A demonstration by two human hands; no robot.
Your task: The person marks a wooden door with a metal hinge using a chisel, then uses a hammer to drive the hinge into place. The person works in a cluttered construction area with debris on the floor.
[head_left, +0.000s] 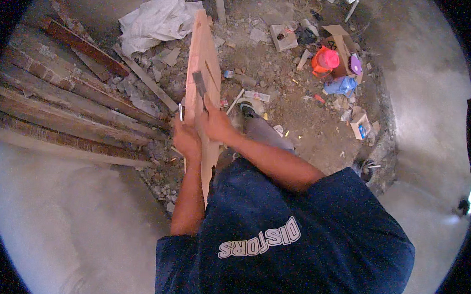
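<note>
The loose shirt (296, 207) is dark navy, with pale, outlined block lettering (259, 237) arching across it. Short, wide sleeves (370, 214) flank the shirt; the left hand (187, 141) and right hand (218, 125) are bare. Beyond the shirt show greyish trousers (266, 132) and a shoe (248, 110), probably dark.

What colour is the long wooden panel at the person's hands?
The wooden panel is light pinkish tan; the head view shows it best.

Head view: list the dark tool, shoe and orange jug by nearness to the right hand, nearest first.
From the right hand:
1. Dark tool: in its grip.
2. Shoe: to its right.
3. Orange jug: farther right, forward.
</note>
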